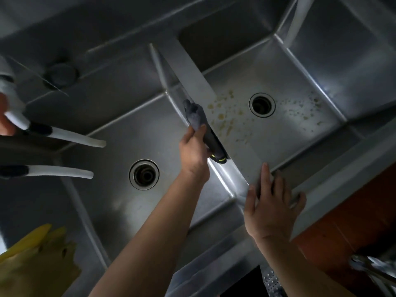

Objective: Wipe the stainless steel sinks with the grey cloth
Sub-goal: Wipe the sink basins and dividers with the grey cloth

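From the head camera, the left hand (194, 150) reaches forward with the forearm stretched out over the near basin, its fingers and thumb closed around the grey cloth (201, 127). The cloth is pressed along the divider (192, 76) between two basins; one bunched end sticks out beyond the fingertips, and the other end, with a yellow-green edge, hangs out just behind the heel of the hand. The right hand (272, 209) lies flat, palm down and fingers spread, on the front rim (321, 179) of the sink unit, nearer the body than the cloth-holding hand and to its right; it holds nothing.

Three sink basins show: one (120, 133) directly left of the gripped cloth, one (278, 86) directly right of it, spotted with brownish stains, and a third (347, 39) farther right, past another divider. Two open drains are visible, one (144, 174) left of the holding hand and one (261, 104) right of the cloth. Two white hose ends (75, 138) reach in from the far left. A yellow glove (36, 260) lies at the lower left, well apart from both hands.
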